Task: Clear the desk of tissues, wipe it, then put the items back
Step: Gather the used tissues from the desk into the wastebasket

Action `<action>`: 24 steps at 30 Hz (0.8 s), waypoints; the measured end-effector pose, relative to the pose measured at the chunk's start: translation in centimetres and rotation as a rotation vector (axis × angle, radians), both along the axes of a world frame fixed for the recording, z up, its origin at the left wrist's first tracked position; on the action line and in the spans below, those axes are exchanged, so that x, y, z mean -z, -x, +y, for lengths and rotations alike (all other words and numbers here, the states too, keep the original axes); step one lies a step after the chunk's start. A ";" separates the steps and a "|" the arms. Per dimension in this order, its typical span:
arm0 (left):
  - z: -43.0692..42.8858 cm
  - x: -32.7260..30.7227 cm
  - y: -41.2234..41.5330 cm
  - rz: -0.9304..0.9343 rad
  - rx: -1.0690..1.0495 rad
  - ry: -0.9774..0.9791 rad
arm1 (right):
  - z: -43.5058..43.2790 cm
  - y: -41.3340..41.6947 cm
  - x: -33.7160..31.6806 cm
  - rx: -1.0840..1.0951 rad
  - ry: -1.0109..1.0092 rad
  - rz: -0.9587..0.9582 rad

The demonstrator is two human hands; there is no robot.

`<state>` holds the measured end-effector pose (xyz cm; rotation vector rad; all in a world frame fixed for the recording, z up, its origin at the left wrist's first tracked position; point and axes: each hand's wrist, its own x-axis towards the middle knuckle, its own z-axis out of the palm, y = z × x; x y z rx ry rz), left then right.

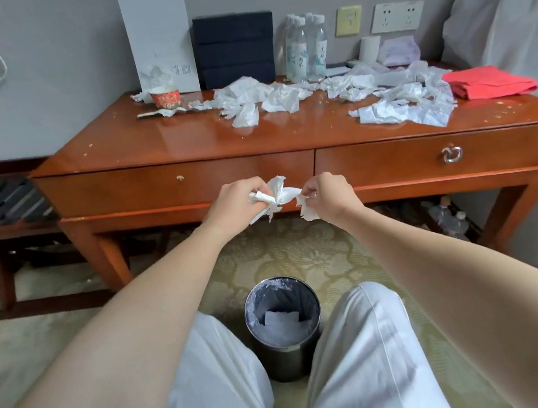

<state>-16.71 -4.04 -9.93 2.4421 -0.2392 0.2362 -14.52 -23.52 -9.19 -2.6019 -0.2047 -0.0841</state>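
In front of the desk's drawers, my left hand (235,205) grips a crumpled white tissue (276,194). My right hand (325,197) pinches the tissue's other end, with a scrap hanging below its fingers. Both hands hover above a dark round bin (285,331) on the floor between my knees; it has a liner and tissue inside. Several more crumpled tissues (256,100) lie across the back and right of the wooden desk (162,142). Crumbs speckle the desktop.
On the desk stand a red patterned cup (165,98) stuffed with tissue, a white card (157,36), a dark box (235,49), water bottles (306,48), a paper roll (370,48) and a folded red cloth (489,83). A low rack (5,206) stands to the left.
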 end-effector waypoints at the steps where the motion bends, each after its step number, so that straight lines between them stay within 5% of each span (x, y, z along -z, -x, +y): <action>1: -0.3 1.1 0.3 0.023 -0.002 0.014 | -0.3 0.3 1.0 0.003 0.013 0.014; 24: 1.8 25.3 -5.0 0.524 -0.076 0.094 | 3.7 -6.3 26.0 -0.005 0.081 0.527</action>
